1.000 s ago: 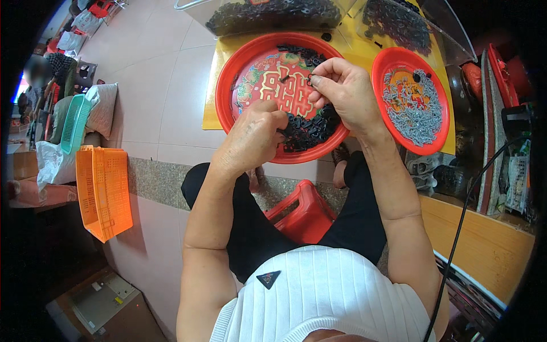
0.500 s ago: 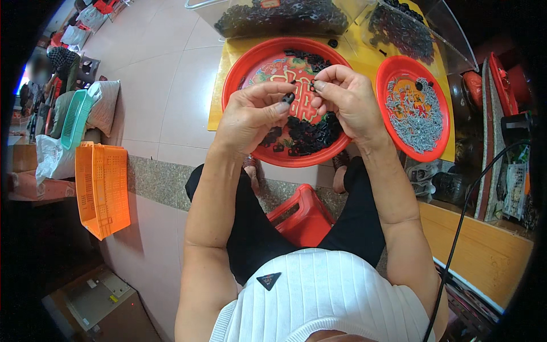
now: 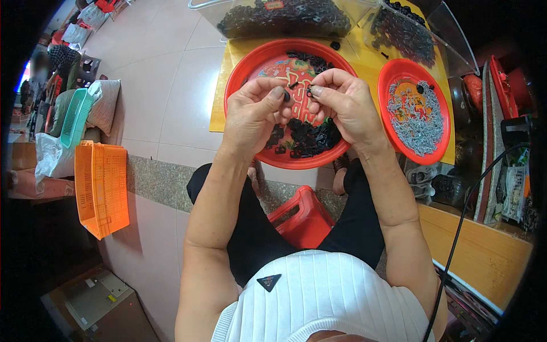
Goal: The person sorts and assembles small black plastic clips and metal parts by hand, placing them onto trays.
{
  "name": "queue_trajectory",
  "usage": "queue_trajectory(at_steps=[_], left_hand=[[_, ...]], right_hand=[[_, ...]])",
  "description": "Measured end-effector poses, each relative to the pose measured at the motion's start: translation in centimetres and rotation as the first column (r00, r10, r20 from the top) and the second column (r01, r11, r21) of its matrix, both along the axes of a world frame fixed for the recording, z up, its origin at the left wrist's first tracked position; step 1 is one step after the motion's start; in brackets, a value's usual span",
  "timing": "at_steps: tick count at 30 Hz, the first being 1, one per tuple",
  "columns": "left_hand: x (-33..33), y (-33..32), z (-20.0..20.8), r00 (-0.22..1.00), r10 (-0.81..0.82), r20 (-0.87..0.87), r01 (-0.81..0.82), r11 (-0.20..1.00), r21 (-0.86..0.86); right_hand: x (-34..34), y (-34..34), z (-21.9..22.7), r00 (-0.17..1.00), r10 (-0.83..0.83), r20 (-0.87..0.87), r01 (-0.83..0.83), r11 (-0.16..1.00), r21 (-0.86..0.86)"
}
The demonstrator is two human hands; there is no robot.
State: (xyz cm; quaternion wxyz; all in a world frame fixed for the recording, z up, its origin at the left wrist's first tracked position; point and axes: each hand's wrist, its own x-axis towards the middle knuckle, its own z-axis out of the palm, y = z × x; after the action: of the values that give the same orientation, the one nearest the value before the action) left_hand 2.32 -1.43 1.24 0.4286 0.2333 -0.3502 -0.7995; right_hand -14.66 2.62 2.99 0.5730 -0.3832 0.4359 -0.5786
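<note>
Above a round red tray [image 3: 232, 80] with a patterned bottom, both of my hands are raised close together. My left hand [image 3: 253, 111] is closed, pinching a small black plastic part [image 3: 286, 96] between thumb and forefinger. Facing it, my right hand [image 3: 348, 105] pinches another small black part [image 3: 310, 90] between thumb and fingertips. The exact form of both parts is too small to make out. Beneath the hands, a pile of loose black plastic parts [image 3: 312, 138] lies on the tray's near side, and more black parts [image 3: 312, 59] lie at its far side.
A second red tray [image 3: 383, 91] at the right holds silver screws [image 3: 420, 128] and a few black pieces. Clear bins of black parts [image 3: 285, 20] stand behind on the yellow table [image 3: 219, 108]. An orange crate [image 3: 102, 188] stands left on the floor; a black cable [image 3: 462, 219] hangs right.
My left thumb and fingers have shifted around the black part, turning it a little. My right hand has moved slightly left with its part. The whole view has shifted slightly.
</note>
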Motion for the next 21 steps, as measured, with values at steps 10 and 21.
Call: queue_trajectory(at_steps=[10, 21], left_hand=[[-0.56, 0.3, -0.03, 1.0, -0.024, -0.002, 0.024, 0.999, -0.025], [-0.69, 0.38, 0.09, 1.0, -0.012, 0.015, 0.013, 0.999, -0.044]], right_hand=[[0.37, 0.3, 0.72, 0.996, -0.036, -0.085, 0.036, 0.999, -0.003], [0.48, 0.5, 0.83, 0.99, -0.023, -0.14, 0.023, 1.0, 0.004]])
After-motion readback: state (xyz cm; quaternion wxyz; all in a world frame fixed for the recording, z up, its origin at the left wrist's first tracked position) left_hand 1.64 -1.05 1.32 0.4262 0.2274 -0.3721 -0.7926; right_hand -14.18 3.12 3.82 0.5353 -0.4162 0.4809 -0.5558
